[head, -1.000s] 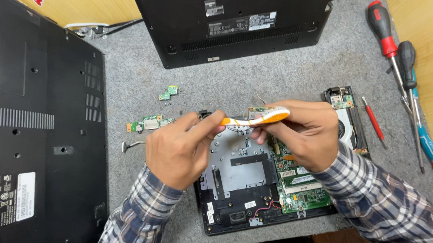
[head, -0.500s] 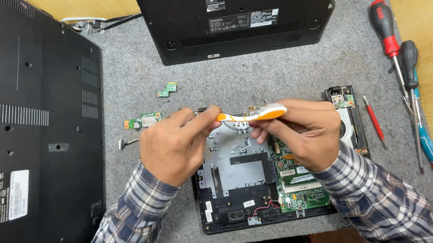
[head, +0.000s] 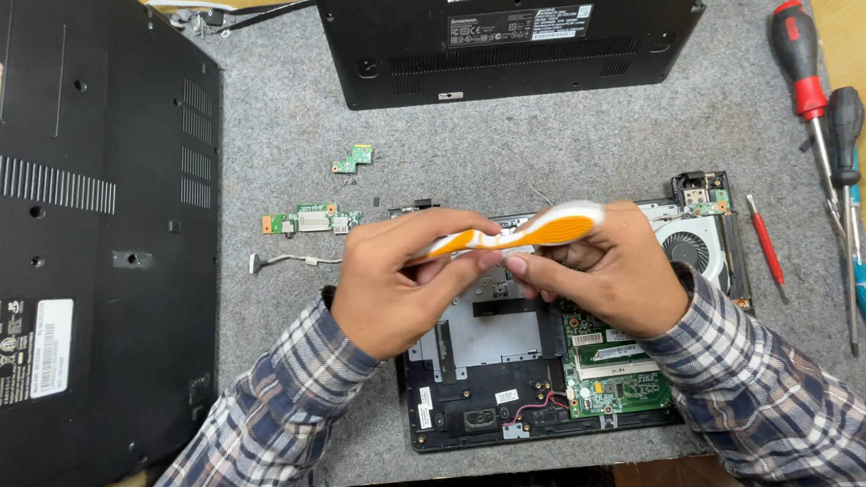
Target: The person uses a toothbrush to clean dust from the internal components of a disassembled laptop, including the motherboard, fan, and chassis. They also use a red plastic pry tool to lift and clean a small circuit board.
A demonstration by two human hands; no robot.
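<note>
A grey felt mat (head: 547,146) covers the wooden table. On its left lies a large black laptop (head: 72,245) turned underside up, and at the top edge lies a second black laptop (head: 520,28), also bottom up. In the middle, close to the person, sits an opened laptop base (head: 521,368) with its metal plate, green circuit board (head: 616,373) and round fan (head: 689,248) exposed.

Both hands meet above this base. The left hand (head: 396,291) and the right hand (head: 610,278) together grasp an orange and white toothbrush (head: 533,232), which lies almost level between them, the left fingers closed on one end and the right fingers wrapped under the other. The brush head is hidden, so whether it touches the board cannot be told.

At the right lie a red-handled screwdriver (head: 803,60), a black-handled screwdriver (head: 844,138) and a thin red screwdriver (head: 766,248). Left of the hands lie a long small circuit board (head: 311,221), a smaller green board (head: 353,159) and a short cable (head: 289,260).
</note>
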